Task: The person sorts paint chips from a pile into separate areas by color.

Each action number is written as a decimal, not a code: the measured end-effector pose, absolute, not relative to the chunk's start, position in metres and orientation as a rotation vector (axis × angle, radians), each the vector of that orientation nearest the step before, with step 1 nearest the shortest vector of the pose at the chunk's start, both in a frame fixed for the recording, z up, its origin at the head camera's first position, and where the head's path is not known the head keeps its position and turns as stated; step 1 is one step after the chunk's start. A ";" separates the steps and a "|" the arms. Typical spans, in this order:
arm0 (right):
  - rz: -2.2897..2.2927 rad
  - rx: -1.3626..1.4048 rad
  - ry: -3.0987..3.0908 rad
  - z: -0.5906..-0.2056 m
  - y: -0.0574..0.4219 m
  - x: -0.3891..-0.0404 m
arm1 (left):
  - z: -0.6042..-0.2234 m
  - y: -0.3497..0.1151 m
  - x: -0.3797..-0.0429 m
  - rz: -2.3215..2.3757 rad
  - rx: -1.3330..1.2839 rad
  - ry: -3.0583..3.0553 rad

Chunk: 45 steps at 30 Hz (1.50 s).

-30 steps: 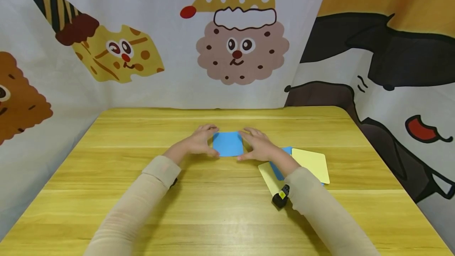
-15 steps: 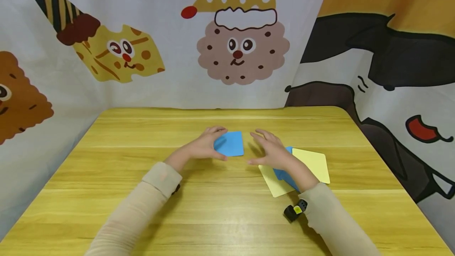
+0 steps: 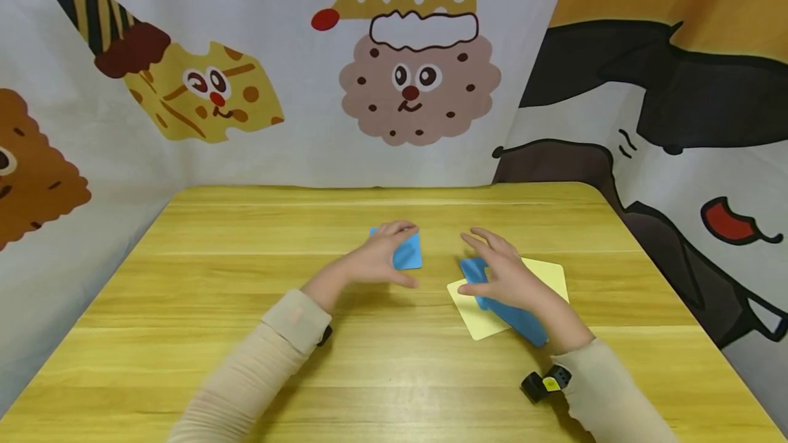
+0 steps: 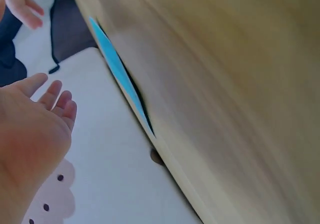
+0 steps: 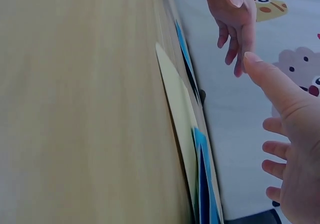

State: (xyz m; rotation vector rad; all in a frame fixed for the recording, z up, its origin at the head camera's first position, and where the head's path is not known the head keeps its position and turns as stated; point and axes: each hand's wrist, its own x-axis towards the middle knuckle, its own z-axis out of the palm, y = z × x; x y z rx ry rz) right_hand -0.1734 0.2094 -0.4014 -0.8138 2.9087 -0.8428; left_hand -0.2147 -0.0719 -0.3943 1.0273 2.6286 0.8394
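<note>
A rounded blue card lies alone on the wooden table, and my left hand hovers over its left part with thumb and fingers spread. In the left wrist view, that blue card has a dark shadow along one edge. To the right, my right hand is held above a loose heap of overlapping cards, fingers apart and nothing between them. The heap shows a yellow card, a second yellow card and blue card pieces, partly hidden by the hand. In the right wrist view, the heap's blue card has raised edges.
The wooden table reaches back to a printed cloth backdrop with cartoon figures. A black wrist device sits below the right cuff, and another shows by the left cuff.
Both hands have moved to the right. The right hand has left the lone blue card and is now over the heap; the left hand now covers more of that card, which stays in place.
</note>
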 end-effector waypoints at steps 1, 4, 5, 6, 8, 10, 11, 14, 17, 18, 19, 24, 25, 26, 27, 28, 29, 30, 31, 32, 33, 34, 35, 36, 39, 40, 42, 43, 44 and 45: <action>-0.843 -0.812 2.912 -0.401 0.213 -0.172 | -0.393 -0.069 -0.213 0.841 1.038 2.630; -0.827 -0.803 2.928 -0.401 0.223 -0.168 | -0.391 -0.058 -0.209 0.810 1.074 2.651; -0.821 -0.801 2.933 -0.401 0.226 -0.167 | -0.390 -0.054 -0.207 0.802 1.088 2.656; -0.822 -0.795 2.936 -0.401 0.229 -0.165 | -0.390 -0.051 -0.206 0.797 1.100 2.661; -0.819 -0.782 2.945 -0.400 0.236 -0.163 | -0.389 -0.044 -0.202 0.792 1.120 2.672; -0.816 -0.771 2.956 -0.400 0.241 -0.160 | -0.388 -0.036 -0.199 0.808 1.133 2.674; -0.817 -0.768 2.959 -0.400 0.244 -0.158 | -0.387 -0.032 -0.198 0.820 1.140 2.676; -0.815 -0.771 2.974 -0.401 0.251 -0.154 | -0.386 -0.021 -0.196 0.841 1.145 2.683; -0.835 -0.776 2.978 -0.402 0.260 -0.150 | -0.386 -0.010 -0.195 0.849 1.137 2.684; -0.846 -0.776 2.978 -0.402 0.263 -0.150 | -0.386 -0.005 -0.194 0.850 1.138 2.681; -0.860 -0.775 2.979 -0.403 0.266 -0.149 | -0.387 -0.001 -0.194 0.848 1.138 2.676; -0.894 -0.761 2.990 -0.405 0.285 -0.146 | -0.389 0.023 -0.191 0.793 1.179 2.647; -0.897 -0.755 2.989 -0.406 0.289 -0.146 | -0.391 0.027 -0.191 0.779 1.184 2.641; -0.900 -0.748 2.987 -0.406 0.293 -0.146 | -0.392 0.032 -0.191 0.764 1.190 2.639; -0.906 -0.740 2.982 -0.406 0.296 -0.145 | -0.393 0.037 -0.190 0.756 1.190 2.630; -0.911 -0.733 2.978 -0.406 0.300 -0.144 | -0.395 0.041 -0.190 0.746 1.188 2.624; -0.916 -0.724 2.971 -0.406 0.303 -0.143 | -0.397 0.045 -0.190 0.730 1.183 2.621; -0.923 -0.722 2.963 -0.406 0.306 -0.142 | -0.399 0.049 -0.190 0.719 1.176 2.616; -0.924 -0.722 2.960 -0.406 0.309 -0.141 | -0.400 0.053 -0.190 0.712 1.169 2.611; -0.928 -0.726 2.958 -0.407 0.312 -0.140 | -0.401 0.056 -0.190 0.704 1.165 2.609; -0.927 -0.731 2.957 -0.407 0.314 -0.139 | -0.402 0.059 -0.190 0.703 1.159 2.606; -0.926 -0.738 2.956 -0.408 0.317 -0.138 | -0.403 0.061 -0.190 0.697 1.156 2.606; -0.931 -0.742 2.949 -0.409 0.319 -0.137 | -0.403 0.064 -0.190 0.695 1.150 2.607; -0.934 -0.747 2.942 -0.410 0.322 -0.137 | -0.403 0.066 -0.190 0.687 1.146 2.607; -0.953 -0.752 2.916 -0.414 0.330 -0.136 | -0.404 0.074 -0.191 0.634 1.144 2.614; -0.964 -0.749 2.904 -0.415 0.332 -0.137 | -0.404 0.076 -0.191 0.601 1.144 2.617; -0.981 -0.745 2.884 -0.418 0.336 -0.138 | -0.405 0.081 -0.192 0.530 1.153 2.621; -0.988 -0.744 2.875 -0.419 0.338 -0.138 | -0.406 0.084 -0.192 0.498 1.161 2.622; -0.996 -0.740 2.864 -0.420 0.340 -0.138 | -0.406 0.086 -0.192 0.465 1.166 2.622; -1.002 -0.732 2.855 -0.421 0.341 -0.139 | -0.406 0.088 -0.192 0.439 1.171 2.624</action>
